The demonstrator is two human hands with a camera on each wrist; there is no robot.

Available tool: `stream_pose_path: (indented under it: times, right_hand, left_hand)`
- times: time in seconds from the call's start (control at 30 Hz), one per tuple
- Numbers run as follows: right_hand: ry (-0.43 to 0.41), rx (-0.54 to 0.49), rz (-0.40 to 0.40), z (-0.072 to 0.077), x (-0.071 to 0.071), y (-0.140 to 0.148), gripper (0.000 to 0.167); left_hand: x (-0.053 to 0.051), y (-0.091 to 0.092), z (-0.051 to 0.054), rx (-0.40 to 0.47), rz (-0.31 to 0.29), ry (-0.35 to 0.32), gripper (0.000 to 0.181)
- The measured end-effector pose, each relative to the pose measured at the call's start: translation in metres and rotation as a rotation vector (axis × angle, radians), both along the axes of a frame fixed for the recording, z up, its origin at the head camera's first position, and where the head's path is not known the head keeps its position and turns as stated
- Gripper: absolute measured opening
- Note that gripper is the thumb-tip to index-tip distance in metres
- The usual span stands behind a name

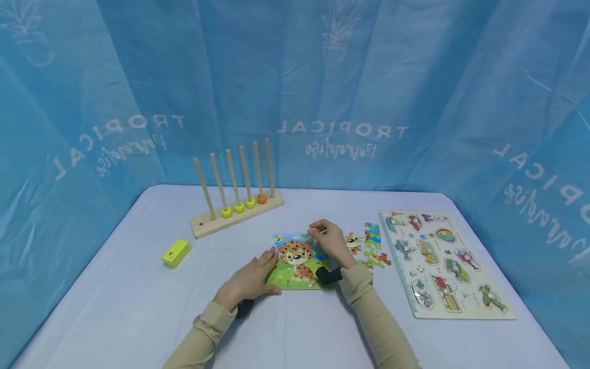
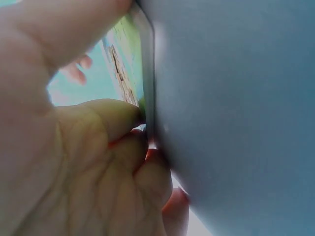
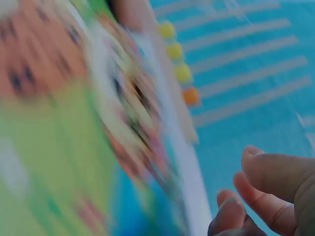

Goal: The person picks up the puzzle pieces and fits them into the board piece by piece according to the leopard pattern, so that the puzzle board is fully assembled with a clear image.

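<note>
- Leopard puzzle (image 1: 295, 269), one flat rectangular board with a glossy cartoon print, lies on the white tabletop (image 1: 138, 318), between the person's two hands.
- Left hand (image 1: 251, 278): fingers extended and relaxed along the board's left edge, thumb spread toward its near corner; it touches the board without a grip around it.
- Right hand (image 1: 329, 240): wrist bent inward over the board's far right corner, fingers loosely curved, thumb apart from them, nothing visible between.
- Both forearms reach in from the near side in tan sleeves (image 1: 380, 312), creased at the cuffs.
- Loose jigsaw pieces (image 1: 373, 238), knobbed and printed, lie beside the right wrist; overlap and the arm make their number impossible to tell.
- One wooden stand (image 1: 237, 218) carries six slim round pegs, three yellow beads (image 1: 238, 207) and one orange bead (image 1: 261, 199).
- One yellow block (image 1: 176, 253), box-shaped, sits at the left.
- One pale vehicle board (image 1: 442, 266), flat, lies at the right.
- Blue curtain (image 1: 295, 77), softly folded, bears mirrored white lettering.
</note>
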State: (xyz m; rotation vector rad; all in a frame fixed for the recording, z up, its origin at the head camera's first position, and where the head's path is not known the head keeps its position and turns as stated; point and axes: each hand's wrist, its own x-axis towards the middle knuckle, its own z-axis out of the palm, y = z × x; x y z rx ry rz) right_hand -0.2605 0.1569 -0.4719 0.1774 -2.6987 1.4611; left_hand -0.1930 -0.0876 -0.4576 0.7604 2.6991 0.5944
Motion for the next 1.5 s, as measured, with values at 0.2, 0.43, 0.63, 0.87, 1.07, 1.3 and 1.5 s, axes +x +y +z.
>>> stream_pose_path:
  times: [0.2,0.43,0.63,0.87,1.07,1.3,1.5]
  right_hand:
    - [-0.032,0.059,-0.185,0.014,0.0,0.067,0.033]
    - [-0.197,0.226,-0.185,0.01,0.003,0.126,0.056]
    - [-0.227,0.266,-0.122,0.011,-0.001,0.13,0.061]
    - [-0.163,0.314,-0.242,0.015,0.0,0.126,0.062]
    - [-0.105,0.256,-0.332,0.015,0.007,0.123,0.049]
    - [-0.076,-0.024,-0.179,0.021,0.004,0.101,0.041]
    - [-0.248,-0.122,0.005,0.018,-0.003,0.07,0.026]
  left_hand:
    - [0.001,0.003,0.002,-0.009,0.004,-0.011,0.091]
    - [0.004,0.002,0.006,-0.003,0.01,-0.017,0.09]
    - [0.002,0.0,0.005,0.006,0.005,-0.038,0.089]
    - [0.002,0.001,0.004,-0.002,0.019,-0.043,0.094]
    - [0.002,0.002,0.003,-0.002,0.01,-0.035,0.093]
    - [0.003,0.002,0.003,-0.011,0.015,-0.043,0.093]
    - [0.004,0.002,0.006,-0.005,0.015,-0.03,0.092]
